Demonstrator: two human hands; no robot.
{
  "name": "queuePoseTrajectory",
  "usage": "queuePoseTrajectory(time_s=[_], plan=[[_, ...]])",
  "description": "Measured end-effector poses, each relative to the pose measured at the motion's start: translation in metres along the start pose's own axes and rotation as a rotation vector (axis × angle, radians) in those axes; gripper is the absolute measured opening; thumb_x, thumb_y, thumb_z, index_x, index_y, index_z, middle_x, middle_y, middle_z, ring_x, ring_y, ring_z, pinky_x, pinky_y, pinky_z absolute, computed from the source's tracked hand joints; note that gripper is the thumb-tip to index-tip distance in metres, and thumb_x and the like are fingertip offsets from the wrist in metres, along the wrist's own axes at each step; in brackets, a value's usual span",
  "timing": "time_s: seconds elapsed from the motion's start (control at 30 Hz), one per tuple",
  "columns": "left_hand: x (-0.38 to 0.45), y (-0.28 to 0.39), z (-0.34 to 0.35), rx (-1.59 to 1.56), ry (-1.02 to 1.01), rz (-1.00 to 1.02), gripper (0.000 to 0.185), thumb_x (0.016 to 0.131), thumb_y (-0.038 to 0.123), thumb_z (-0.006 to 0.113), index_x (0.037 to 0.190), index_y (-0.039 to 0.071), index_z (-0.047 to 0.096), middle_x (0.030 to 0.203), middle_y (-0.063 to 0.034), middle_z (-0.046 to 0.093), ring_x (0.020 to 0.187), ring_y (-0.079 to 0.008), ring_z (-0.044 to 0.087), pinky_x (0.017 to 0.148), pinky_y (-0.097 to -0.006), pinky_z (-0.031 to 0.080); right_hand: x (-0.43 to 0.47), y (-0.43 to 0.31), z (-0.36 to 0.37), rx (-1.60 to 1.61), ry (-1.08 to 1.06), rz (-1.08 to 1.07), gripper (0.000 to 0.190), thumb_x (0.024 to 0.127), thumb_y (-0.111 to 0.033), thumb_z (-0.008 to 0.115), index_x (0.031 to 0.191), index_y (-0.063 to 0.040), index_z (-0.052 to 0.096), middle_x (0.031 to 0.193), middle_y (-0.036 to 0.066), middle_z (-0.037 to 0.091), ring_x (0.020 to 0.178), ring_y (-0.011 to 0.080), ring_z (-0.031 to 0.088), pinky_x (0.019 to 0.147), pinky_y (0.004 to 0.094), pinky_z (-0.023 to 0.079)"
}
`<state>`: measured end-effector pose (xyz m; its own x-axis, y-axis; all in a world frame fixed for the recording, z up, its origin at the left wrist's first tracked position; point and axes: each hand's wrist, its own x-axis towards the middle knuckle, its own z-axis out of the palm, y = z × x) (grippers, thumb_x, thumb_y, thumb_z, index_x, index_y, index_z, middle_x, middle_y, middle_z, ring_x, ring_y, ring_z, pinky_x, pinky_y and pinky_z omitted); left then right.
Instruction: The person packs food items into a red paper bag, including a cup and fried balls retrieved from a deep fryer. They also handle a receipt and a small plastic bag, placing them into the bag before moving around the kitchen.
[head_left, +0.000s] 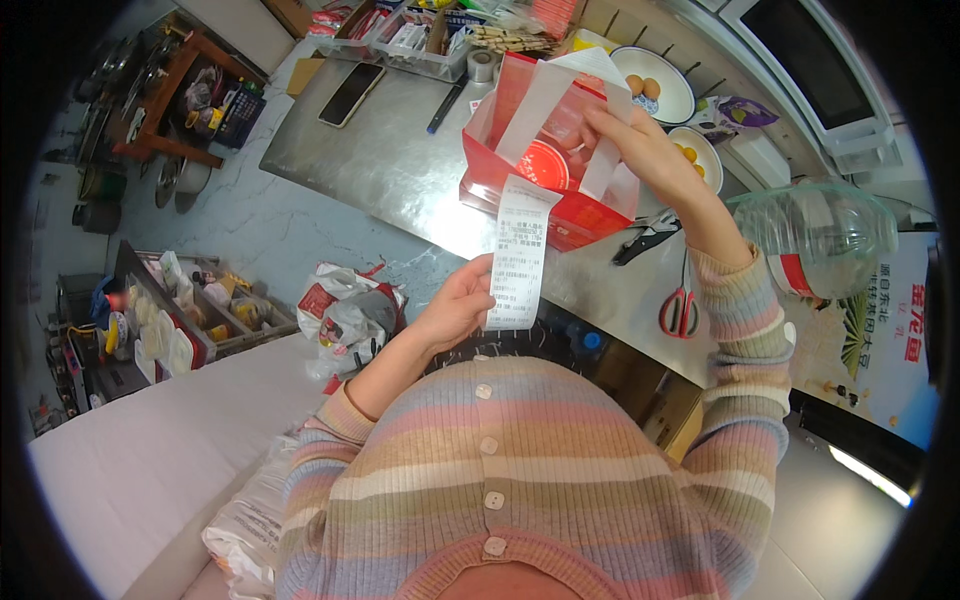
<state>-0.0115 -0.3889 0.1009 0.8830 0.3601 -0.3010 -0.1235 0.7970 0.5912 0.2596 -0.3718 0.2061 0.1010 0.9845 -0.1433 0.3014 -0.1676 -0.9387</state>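
Observation:
My left hand (461, 304) holds the edge of a long printed paper receipt (517, 259) between thumb and fingers, in front of a red carrier bag (581, 225). The bag stands upright on the steel worktop (420, 180), with white handles and clear panels. Inside it is a container with a red round lid (542, 165). My right hand (615, 142) is at the top of the bag by the handles, its fingers partly hidden; whether it grips a handle or something inside cannot be told.
Red-handled scissors (679, 313), a black-handled tool (646, 238), a marker pen (447, 109) and a smartphone (352, 94) lie on the worktop. Behind stand plastic bins (424, 66) and a bowl with eggs (667, 75). A large plastic bottle (817, 240) is at the right.

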Motion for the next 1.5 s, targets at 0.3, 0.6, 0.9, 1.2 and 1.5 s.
queuePoseTrajectory(time_s=[0.3, 0.6, 0.9, 1.2, 1.5], plan=[[0.001, 0.001, 0.0, 0.049, 0.022, 0.0, 0.057, 0.076, -0.015, 0.037, 0.131, -0.001, 0.029, 0.118, -0.0155, 0.051, 0.107, -0.0215, 0.054, 0.087, -0.0325, 0.047, -0.001, 0.0, -0.002, -0.034, -0.027, -0.006, 0.035, 0.089, -0.028, 0.041, 0.08, -0.001, 0.063, 0.074, 0.002, 0.059, 0.072, 0.0102, 0.053, 0.068, 0.0235, 0.041], [0.002, 0.001, -0.001, 0.052, 0.045, 0.006, 0.058, 0.077, -0.014, 0.038, 0.133, -0.001, 0.025, 0.118, -0.0173, 0.051, 0.106, -0.0227, 0.054, 0.086, -0.0327, 0.047, 0.001, 0.001, -0.002, -0.018, -0.017, 0.041, 0.035, 0.089, -0.029, 0.041, 0.081, -0.002, 0.061, 0.075, 0.002, 0.059, 0.071, 0.0097, 0.053, 0.068, 0.0235, 0.041], [0.003, -0.001, -0.001, 0.078, 0.082, 0.021, 0.058, 0.078, -0.013, 0.039, 0.133, 0.0, 0.025, 0.113, -0.0162, 0.054, 0.102, -0.0214, 0.056, 0.083, -0.0307, 0.048, 0.005, 0.001, -0.005, -0.019, -0.063, 0.028, 0.034, 0.09, -0.027, 0.04, 0.081, -0.001, 0.059, 0.075, 0.003, 0.06, 0.071, 0.0096, 0.054, 0.066, 0.0235, 0.041], [0.015, 0.007, -0.017, 0.047, 0.058, -0.058, 0.058, 0.079, -0.013, 0.039, 0.133, 0.003, 0.027, 0.115, -0.0152, 0.053, 0.103, -0.0211, 0.056, 0.084, -0.032, 0.047, 0.001, 0.002, -0.011, 0.066, -0.069, 0.007, 0.028, 0.09, -0.022, 0.044, 0.085, 0.002, 0.056, 0.081, 0.006, 0.062, 0.075, 0.0121, 0.055, 0.07, 0.0265, 0.044], [0.039, 0.028, -0.126, 0.523, -0.226, 0.128, 0.057, 0.078, -0.008, 0.04, 0.133, 0.004, 0.031, 0.119, -0.0125, 0.051, 0.111, -0.021, 0.049, 0.094, -0.0332, 0.039, 0.017, -0.135, -0.024, -0.607, -0.586, -0.051, 0.08, 0.053, -0.034, 0.08, 0.117, 0.003, 0.05, 0.113, 0.02, 0.055, 0.101, 0.0347, 0.054, 0.087, 0.0351, 0.042]])
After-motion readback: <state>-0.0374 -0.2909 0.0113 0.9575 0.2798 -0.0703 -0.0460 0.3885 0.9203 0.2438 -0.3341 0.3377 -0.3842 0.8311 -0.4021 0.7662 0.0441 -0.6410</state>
